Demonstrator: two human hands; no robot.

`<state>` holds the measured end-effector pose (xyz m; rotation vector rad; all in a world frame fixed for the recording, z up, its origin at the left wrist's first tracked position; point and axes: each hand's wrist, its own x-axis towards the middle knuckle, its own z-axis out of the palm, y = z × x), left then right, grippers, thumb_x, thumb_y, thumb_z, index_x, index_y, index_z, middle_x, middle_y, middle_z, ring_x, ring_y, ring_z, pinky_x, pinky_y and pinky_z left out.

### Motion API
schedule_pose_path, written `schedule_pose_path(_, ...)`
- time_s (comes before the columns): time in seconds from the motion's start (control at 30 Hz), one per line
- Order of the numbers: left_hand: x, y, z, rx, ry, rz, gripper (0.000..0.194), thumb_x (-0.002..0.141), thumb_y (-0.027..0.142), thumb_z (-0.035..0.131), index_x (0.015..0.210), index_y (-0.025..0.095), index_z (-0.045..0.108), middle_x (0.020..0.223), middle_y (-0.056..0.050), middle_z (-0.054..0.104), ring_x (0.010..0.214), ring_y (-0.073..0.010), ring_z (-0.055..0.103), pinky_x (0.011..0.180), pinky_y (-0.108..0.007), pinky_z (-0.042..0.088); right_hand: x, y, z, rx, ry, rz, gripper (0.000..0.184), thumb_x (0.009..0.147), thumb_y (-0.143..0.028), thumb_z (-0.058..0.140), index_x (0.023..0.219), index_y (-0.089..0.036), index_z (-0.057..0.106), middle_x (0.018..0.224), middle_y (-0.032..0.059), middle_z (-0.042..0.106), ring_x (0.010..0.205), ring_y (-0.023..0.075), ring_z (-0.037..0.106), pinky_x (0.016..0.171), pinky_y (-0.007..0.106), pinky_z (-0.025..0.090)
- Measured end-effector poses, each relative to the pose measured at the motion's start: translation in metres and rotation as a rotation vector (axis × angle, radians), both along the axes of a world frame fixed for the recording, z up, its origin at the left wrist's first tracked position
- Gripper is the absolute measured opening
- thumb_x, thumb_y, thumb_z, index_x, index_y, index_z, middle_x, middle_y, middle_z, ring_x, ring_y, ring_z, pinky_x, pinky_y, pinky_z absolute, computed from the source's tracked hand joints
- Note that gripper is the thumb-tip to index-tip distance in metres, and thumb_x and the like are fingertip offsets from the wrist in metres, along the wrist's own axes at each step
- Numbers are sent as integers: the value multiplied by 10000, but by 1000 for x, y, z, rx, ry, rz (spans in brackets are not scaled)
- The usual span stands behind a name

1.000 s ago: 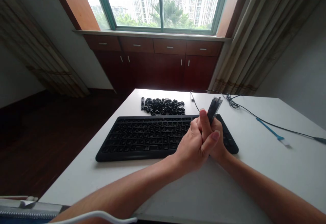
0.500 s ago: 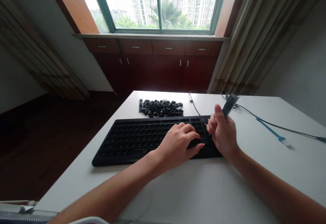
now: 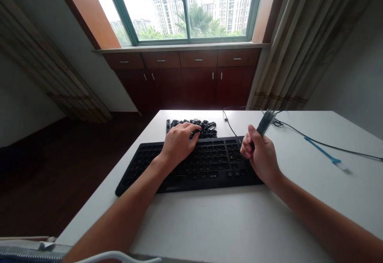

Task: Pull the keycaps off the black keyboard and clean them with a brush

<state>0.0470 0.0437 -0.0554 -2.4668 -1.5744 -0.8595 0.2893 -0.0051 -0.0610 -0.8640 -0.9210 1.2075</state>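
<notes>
My left hand (image 3: 179,141) reaches over the back edge of a black keyboard (image 3: 206,181) to a pile of loose black keycaps (image 3: 206,127). Its thumb and forefinger curl around a small dark piece, which looks like a keycap, at the pile. Most of the keyboard's key positions show bare sockets. Raised above the keyboard's right end, my right hand (image 3: 261,153) is closed around a dark brush (image 3: 265,122), its thin bristles pointing up and away. The palm hides the lower part of the brush.
Right of the keyboard on the white table (image 3: 239,223) lies a blue brush with a pale tip (image 3: 324,153). A black cable (image 3: 317,140) runs past it and loops behind my right hand. A wooden cabinet (image 3: 197,85) stands beyond the table under the window.
My left hand has moved from the keyboard's right side leftward and away to the keycap pile. My right hand still grips the brush, shifted only slightly. The view has tilted a little.
</notes>
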Motion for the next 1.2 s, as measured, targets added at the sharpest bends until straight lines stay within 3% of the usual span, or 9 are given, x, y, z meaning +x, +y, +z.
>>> schedule_pose_path(0.1,-16,10,-3,-2,51,109,252,966,352,585,1151,235,711,1059,-68,752,964,-289,681,862,-471,546,0,0,-1,2,7,27,428,898,-541,680,679,-208,524,573,-46,440,471,92,399,456,262,336)
schedule_pose_path(0.27,-11,7,-2,9,54,97,299,983,387,569,1184,200,687,1125,-93,731,1031,-291,666,903,-468,533,0,-1,2,-7,73,62,377,895,-483,700,687,-192,581,600,-31,472,500,96,435,472,258,360)
schedule_pose_path(0.4,17,-16,3,26,30,-131,262,1017,378,533,1128,193,682,1141,-78,703,1045,-248,643,936,-431,511,-5,-7,7,-17,132,110,237,866,-417,722,834,-187,674,628,-27,502,525,104,452,488,252,380)
schedule_pose_path(0.5,38,-37,6,20,51,-379,261,1022,397,525,1027,186,679,1057,-69,706,960,-212,642,891,-379,508,-12,-14,10,-46,139,98,182,856,-340,720,983,-223,664,595,-56,475,483,93,373,447,229,310)
schedule_pose_path(0.6,51,-52,5,14,124,-612,284,1011,425,538,942,180,665,1013,-69,711,929,-202,645,862,-353,508,-17,-19,10,-89,146,61,123,841,-301,704,900,-214,638,549,-75,408,443,79,296,411,226,221)
schedule_pose_path(0.67,55,-56,3,11,144,-682,303,1008,435,542,879,181,645,977,-66,716,922,-199,655,857,-344,509,-19,-19,9,-103,139,49,135,853,-315,674,812,-196,626,539,-73,376,434,75,280,405,233,202)
schedule_pose_path(0.83,56,-55,-5,-2,93,-704,323,1004,425,558,792,183,588,887,-37,720,874,-177,670,822,-312,503,-20,-18,10,-121,146,-13,326,870,-339,634,616,-197,488,525,-64,354,419,72,276,406,246,209)
schedule_pose_path(1.2,58,-54,-8,-41,-43,-705,216,971,335,620,809,193,598,803,4,694,779,-147,627,767,-288,467,-24,-21,11,-166,81,-16,355,880,-337,636,609,-203,451,541,-53,377,438,83,309,427,255,241)
